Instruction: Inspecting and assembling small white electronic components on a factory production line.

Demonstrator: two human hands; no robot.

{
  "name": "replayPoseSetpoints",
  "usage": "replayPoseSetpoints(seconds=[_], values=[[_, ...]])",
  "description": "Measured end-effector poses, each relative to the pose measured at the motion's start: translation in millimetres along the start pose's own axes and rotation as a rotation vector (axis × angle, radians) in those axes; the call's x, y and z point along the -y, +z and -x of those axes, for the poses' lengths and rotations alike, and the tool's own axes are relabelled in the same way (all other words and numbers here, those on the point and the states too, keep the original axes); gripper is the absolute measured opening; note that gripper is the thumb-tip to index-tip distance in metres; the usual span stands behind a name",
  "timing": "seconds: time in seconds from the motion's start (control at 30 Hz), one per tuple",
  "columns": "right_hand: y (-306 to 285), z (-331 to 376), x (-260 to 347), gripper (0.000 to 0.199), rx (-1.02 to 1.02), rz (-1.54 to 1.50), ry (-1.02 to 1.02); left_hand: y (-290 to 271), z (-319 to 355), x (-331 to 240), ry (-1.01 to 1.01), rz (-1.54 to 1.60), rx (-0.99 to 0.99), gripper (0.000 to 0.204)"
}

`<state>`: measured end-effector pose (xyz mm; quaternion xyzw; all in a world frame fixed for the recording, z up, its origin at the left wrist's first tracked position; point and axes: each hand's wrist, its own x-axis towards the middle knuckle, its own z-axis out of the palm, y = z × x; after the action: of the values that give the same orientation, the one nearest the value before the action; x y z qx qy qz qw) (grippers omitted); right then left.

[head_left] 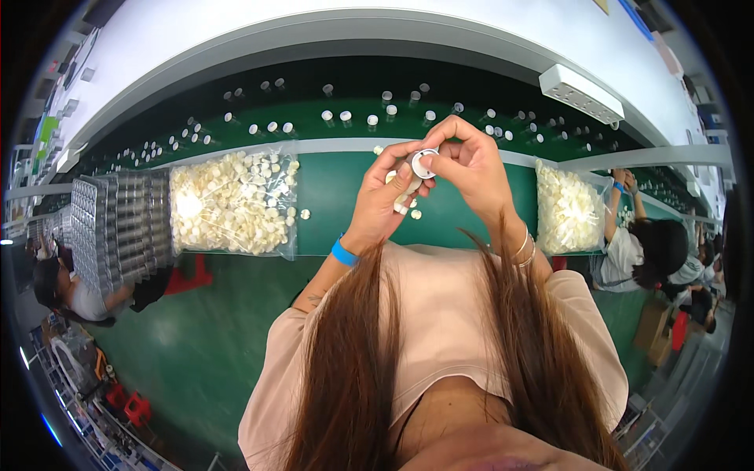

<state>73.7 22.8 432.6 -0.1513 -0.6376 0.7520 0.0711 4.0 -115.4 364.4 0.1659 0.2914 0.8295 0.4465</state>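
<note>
Over the green worktop [338, 196], my two hands meet around a white round cap [425, 165] with a dark-marked rim. My right hand [476, 169] pinches the cap, its thumb pressed on the face. From the other side, my left hand [378, 194] closes on the same cap. Several small cream pieces [402, 206] also sit in the left fingers; their exact shape is partly hidden. Below the hands lies a loose cream piece [416, 213], and another rests beyond the left fingers.
A clear bag of cream pieces [236, 204] lies at left, beside stacked clear trays [118, 228]. Another filled bag [567, 206] lies at right. Small white-topped containers [373, 120] stand on the dark green surface behind a rail. A white power strip [581, 93] hangs above. Co-workers sit on both sides.
</note>
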Motion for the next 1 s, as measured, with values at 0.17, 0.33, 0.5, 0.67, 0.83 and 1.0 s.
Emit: replayPoseSetpoints(seconds=[0.17, 0.33, 0.5, 0.67, 0.83, 1.0], values=[[51, 6, 13, 0.011, -0.056, -0.010, 0.020, -23, 19, -30, -0.079, 0.087, 0.035, 0.037], [94, 14, 10, 0.012, -0.140, 0.092, -0.139, -37, 33, -53, -0.154, 0.167, 0.083, 0.038], [118, 22, 14, 0.011, -0.270, 0.139, -0.140, -42, 41, -71, -0.230, 0.189, 0.168, 0.038], [122, 29, 16, 0.010, -0.392, 0.185, -0.141, -39, 36, -71, -0.225, 0.113, 0.252, 0.037], [112, 32, 21, 0.011, -0.439, 0.260, -0.161, -29, 28, -64, -0.235, 0.125, 0.271, 0.036], [92, 42, 37, 0.016, -0.403, 0.187, -0.140, -16, 13, -53, -0.299, 0.192, 0.275, 0.035]])
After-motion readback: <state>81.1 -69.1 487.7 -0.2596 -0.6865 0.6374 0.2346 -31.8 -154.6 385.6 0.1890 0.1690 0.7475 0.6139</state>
